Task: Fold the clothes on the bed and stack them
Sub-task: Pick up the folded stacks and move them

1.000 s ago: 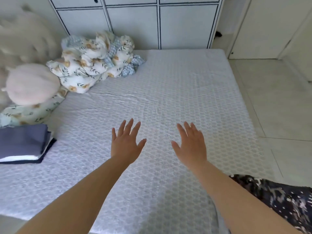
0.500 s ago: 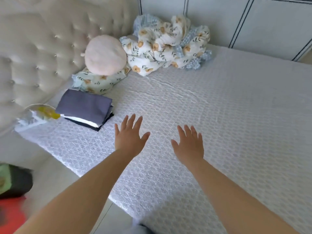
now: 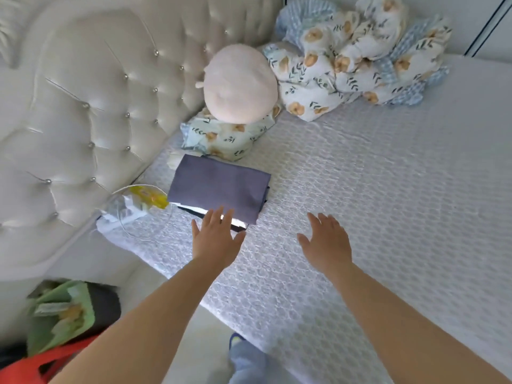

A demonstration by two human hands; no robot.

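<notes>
A stack of folded clothes (image 3: 221,187) lies on the bed (image 3: 388,189) near the headboard, a grey-purple piece on top with white and dark layers showing beneath. My left hand (image 3: 214,236) is stretched out flat, its fingertips at the stack's near edge over the white layer. My right hand (image 3: 325,241) hovers open above the mattress to the right of the stack, holding nothing.
A tufted cream headboard (image 3: 91,106) rises at the left. A round pink plush (image 3: 239,84) sits on a floral pillow (image 3: 224,134), beside a crumpled floral quilt (image 3: 354,59). A plastic bag with yellow contents (image 3: 135,203) lies left of the stack. Green and red bags (image 3: 58,314) stand on the floor.
The view swung left toward the headboard. Both hands travelled toward the stack, and my left hand's fingertips now reach its near edge.
</notes>
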